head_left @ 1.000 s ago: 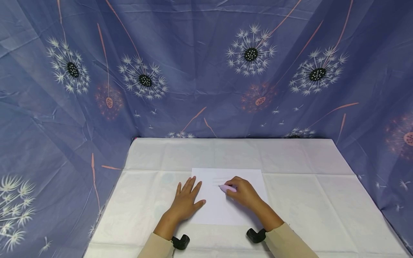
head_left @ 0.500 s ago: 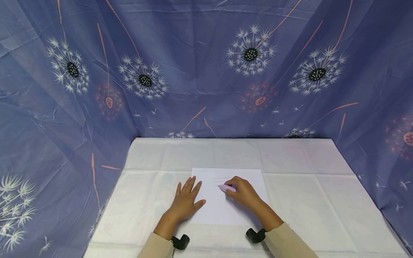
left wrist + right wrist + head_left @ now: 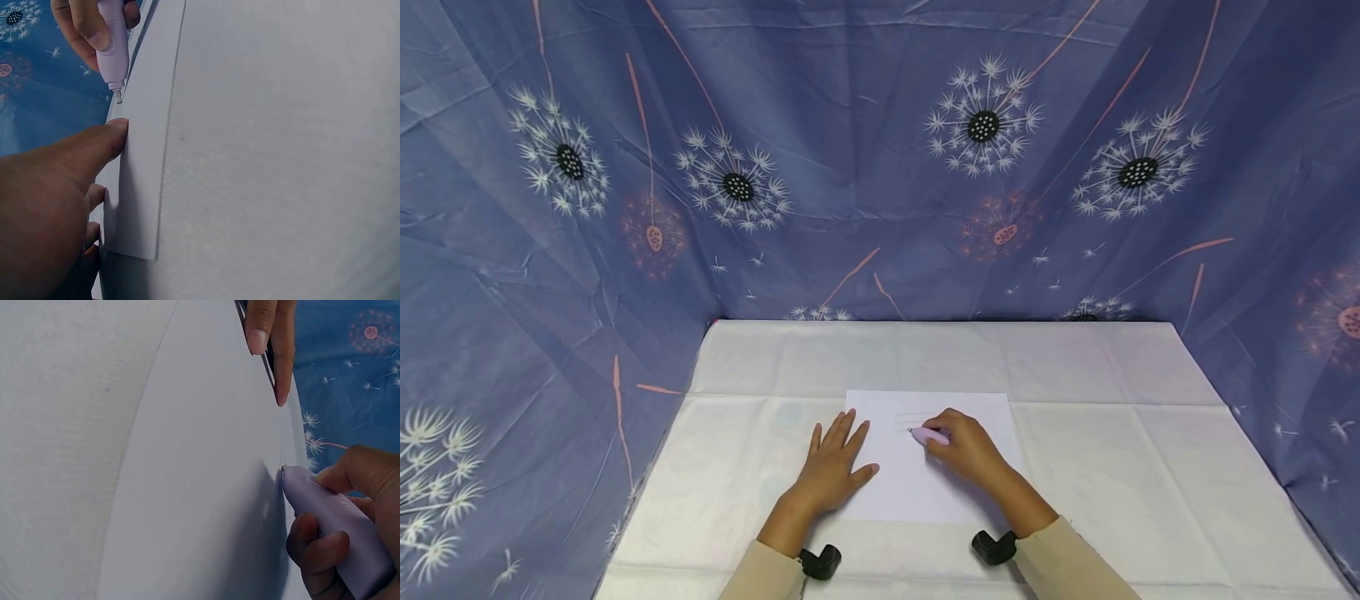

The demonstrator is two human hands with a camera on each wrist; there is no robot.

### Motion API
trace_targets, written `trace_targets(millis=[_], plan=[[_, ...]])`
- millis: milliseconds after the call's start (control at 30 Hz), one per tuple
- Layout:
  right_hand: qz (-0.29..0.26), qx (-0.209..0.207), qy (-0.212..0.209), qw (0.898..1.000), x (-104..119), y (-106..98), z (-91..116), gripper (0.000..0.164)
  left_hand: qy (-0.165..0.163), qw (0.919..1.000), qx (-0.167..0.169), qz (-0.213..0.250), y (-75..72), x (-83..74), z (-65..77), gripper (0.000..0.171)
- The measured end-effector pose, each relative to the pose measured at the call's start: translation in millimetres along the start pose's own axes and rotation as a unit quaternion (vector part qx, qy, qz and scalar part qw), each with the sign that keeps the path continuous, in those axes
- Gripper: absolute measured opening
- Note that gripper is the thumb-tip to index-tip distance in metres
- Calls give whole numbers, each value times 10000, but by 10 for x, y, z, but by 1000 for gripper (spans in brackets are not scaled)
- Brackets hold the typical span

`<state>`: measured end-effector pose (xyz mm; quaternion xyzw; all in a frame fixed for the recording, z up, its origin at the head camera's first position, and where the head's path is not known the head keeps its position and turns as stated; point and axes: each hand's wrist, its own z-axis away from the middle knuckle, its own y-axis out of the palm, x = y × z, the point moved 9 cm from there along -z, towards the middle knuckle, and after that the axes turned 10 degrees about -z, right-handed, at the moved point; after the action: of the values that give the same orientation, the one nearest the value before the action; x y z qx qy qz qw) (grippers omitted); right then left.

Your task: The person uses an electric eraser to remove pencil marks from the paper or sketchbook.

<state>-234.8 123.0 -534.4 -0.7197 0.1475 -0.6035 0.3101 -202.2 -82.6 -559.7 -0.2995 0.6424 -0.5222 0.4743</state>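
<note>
A sheet of white paper (image 3: 917, 492) lies on the cloth-covered table with a few faint grey lines (image 3: 910, 415) near its upper middle. My left hand (image 3: 829, 475) rests on the sheet's left side, fingers spread and thumb pointing right. In my right hand (image 3: 966, 447) I grip a lavender electric eraser (image 3: 931, 437), its tip pointing left at the lowest line. The left wrist view shows the small pale tip of the electric eraser (image 3: 114, 56) right at the paper. Thumb and fingers wrap the body of the electric eraser (image 3: 337, 531) in the right wrist view.
A creased white cloth (image 3: 1112, 467) covers the table. Blue curtains (image 3: 865, 167) with dandelion prints stand behind it and at both sides. Black wrist-camera mounts (image 3: 822, 563) stick out by both sleeves.
The electric eraser's tip shifts very slightly along the lowest line, left and then back right. That line looks fainter and shorter. My left hand stays in place.
</note>
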Motion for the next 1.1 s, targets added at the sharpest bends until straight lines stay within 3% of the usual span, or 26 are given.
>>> trace_targets(millis=[800, 1100], plan=[[58, -103, -98, 9999, 19, 6, 4, 19, -21, 10000, 37, 17, -9, -3, 6, 70], [17, 43, -102, 9999, 32, 39, 3, 20, 4, 10000, -9, 39, -10, -10, 3, 70]])
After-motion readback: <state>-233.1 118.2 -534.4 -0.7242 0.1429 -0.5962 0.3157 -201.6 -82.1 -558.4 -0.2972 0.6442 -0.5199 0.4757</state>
